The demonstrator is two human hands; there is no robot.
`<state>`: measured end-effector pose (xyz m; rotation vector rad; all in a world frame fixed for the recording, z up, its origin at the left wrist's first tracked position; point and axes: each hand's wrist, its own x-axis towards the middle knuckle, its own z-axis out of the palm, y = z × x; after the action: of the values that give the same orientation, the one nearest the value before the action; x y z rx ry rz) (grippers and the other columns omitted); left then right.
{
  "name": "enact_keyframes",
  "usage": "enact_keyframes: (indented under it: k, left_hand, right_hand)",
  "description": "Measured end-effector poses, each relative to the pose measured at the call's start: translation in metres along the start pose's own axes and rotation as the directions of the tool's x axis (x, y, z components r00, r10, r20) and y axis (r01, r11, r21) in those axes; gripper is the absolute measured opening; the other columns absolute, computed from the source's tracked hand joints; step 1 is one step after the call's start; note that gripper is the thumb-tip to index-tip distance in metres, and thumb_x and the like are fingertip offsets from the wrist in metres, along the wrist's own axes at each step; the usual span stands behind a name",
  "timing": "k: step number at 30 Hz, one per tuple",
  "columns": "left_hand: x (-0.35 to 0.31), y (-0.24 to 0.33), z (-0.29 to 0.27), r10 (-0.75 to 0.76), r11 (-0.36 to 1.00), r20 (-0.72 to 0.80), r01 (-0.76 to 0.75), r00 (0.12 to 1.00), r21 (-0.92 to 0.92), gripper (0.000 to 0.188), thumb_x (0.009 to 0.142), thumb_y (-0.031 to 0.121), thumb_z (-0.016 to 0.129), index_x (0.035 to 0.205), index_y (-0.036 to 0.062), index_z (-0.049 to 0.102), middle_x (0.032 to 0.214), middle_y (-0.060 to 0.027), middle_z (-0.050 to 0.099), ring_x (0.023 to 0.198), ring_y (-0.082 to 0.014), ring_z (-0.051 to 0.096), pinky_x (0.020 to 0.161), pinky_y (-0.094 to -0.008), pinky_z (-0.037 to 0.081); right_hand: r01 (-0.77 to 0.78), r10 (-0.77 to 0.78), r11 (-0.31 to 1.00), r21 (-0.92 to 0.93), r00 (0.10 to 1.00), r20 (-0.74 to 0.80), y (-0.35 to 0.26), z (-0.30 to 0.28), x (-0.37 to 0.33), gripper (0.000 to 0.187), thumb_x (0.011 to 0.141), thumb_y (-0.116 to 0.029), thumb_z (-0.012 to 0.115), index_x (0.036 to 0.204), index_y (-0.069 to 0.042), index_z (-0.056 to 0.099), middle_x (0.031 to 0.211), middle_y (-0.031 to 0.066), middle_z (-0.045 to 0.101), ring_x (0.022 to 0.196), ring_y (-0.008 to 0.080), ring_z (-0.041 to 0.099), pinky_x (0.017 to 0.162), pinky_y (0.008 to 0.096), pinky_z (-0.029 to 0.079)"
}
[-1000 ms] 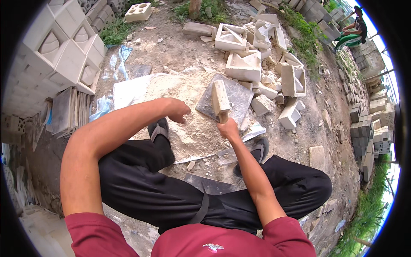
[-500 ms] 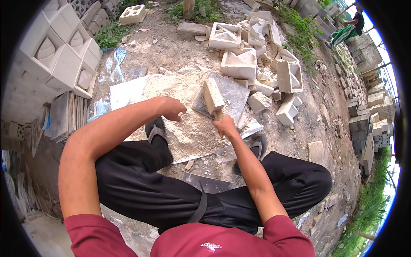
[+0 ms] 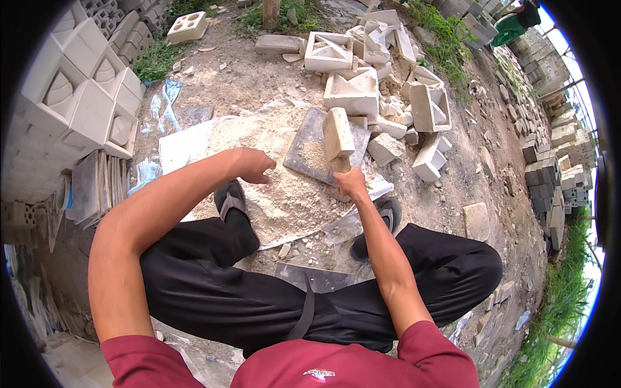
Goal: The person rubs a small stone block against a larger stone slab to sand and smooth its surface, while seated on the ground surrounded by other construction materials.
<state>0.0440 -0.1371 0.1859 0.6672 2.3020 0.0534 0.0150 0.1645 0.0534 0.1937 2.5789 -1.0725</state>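
Note:
My right hand [image 3: 350,183] is wrapped round the short handle of a mallet [image 3: 337,134]. The mallet's pale, dusty block head is over a dark flat slab [image 3: 304,152]; I cannot tell whether it touches. A small heap of pale crumbs [image 3: 315,155] lies on the slab, left of the mallet. My left hand [image 3: 253,165] hangs over the spread of pale crushed material [image 3: 259,139], its fingers loosely bent and apart, with nothing visible in them. The crushed material lies on a white sheet [image 3: 184,145] between and beyond my feet.
Broken pale blocks [image 3: 352,94] are piled beyond the slab to the right. Patterned blocks [image 3: 77,97] stand stacked at the left, with thin boards [image 3: 97,181] leaning below. Grey blocks [image 3: 543,178] line the right side. A person in green [image 3: 511,29] is at the far right.
The mallet has shifted right across the slab, and the crumbs beside it now show. My left hand stays over the crushed material. The whole view has shifted slightly, and the far person has moved.

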Motion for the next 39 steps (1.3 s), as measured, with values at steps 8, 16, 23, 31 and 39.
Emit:
enact_keyframes:
  k: [8, 16, 23, 31, 39]
  left_hand:
    - [0.005, 0.009, -0.005, 0.015, 0.999, 0.072, -0.017, 0.997, 0.039, 0.050, 0.089, 0.039, 0.061, 0.127, 0.0065, 0.054, 0.102, -0.0215, 0.067, 0.099, -0.0380, 0.063, 0.087, -0.0463, 0.050]
    - [0.002, 0.011, -0.001, 0.000, 1.000, 0.048, 0.001, 0.999, -0.005, 0.049, 0.089, 0.039, 0.061, 0.126, 0.0076, 0.056, 0.104, -0.0211, 0.066, 0.101, -0.0379, 0.062, 0.087, -0.0465, 0.049]
    - [0.002, 0.009, -0.003, 0.003, 1.000, 0.032, -0.003, 0.999, 0.017, 0.048, 0.089, 0.040, 0.061, 0.124, 0.0076, 0.057, 0.103, -0.0202, 0.067, 0.101, -0.0380, 0.062, 0.087, -0.0467, 0.050]
    - [0.002, 0.010, -0.003, -0.004, 0.999, 0.100, -0.001, 0.995, 0.048, 0.047, 0.090, 0.039, 0.060, 0.126, 0.0090, 0.055, 0.103, -0.0210, 0.067, 0.101, -0.0376, 0.063, 0.087, -0.0464, 0.050]
    - [0.000, 0.012, 0.001, -0.002, 1.000, 0.064, 0.002, 0.998, 0.005, 0.048, 0.088, 0.041, 0.061, 0.119, 0.0046, 0.059, 0.105, -0.0198, 0.067, 0.102, -0.0376, 0.063, 0.087, -0.0461, 0.050]
  right_hand:
    - [0.000, -0.006, 0.994, -0.111, 0.998, -0.059, 0.053, -0.005, 0.021, 0.039, 0.067, -0.028, 0.072, 0.081, 0.008, 0.065, 0.068, 0.0167, 0.067, 0.060, 0.0244, 0.068, 0.057, 0.0361, 0.053]
    - [0.000, 0.026, 0.939, 0.344, 0.997, -0.073, 0.031, -0.002, 0.016, 0.030, 0.070, -0.023, 0.071, 0.075, 0.006, 0.064, 0.065, 0.0107, 0.064, 0.051, 0.0215, 0.062, 0.050, 0.0344, 0.049]
    - [-0.141, 0.065, 0.942, 0.303, 0.967, 0.246, 0.037, -0.018, 0.020, 0.031, 0.072, -0.024, 0.071, 0.079, 0.005, 0.064, 0.077, 0.0112, 0.066, 0.064, 0.0217, 0.063, 0.057, 0.0355, 0.051]
    - [-0.075, 0.077, 0.995, -0.065, 0.997, 0.026, 0.016, -0.002, -0.005, 0.041, 0.070, -0.030, 0.071, 0.085, 0.007, 0.066, 0.077, 0.0226, 0.068, 0.070, 0.0306, 0.068, 0.066, 0.0388, 0.053]
    - [-0.013, 0.014, 0.986, 0.165, 1.000, -0.002, 0.004, 0.016, -0.008, 0.044, 0.069, -0.028, 0.073, 0.086, 0.011, 0.064, 0.079, 0.0234, 0.068, 0.074, 0.0322, 0.068, 0.066, 0.0373, 0.053]
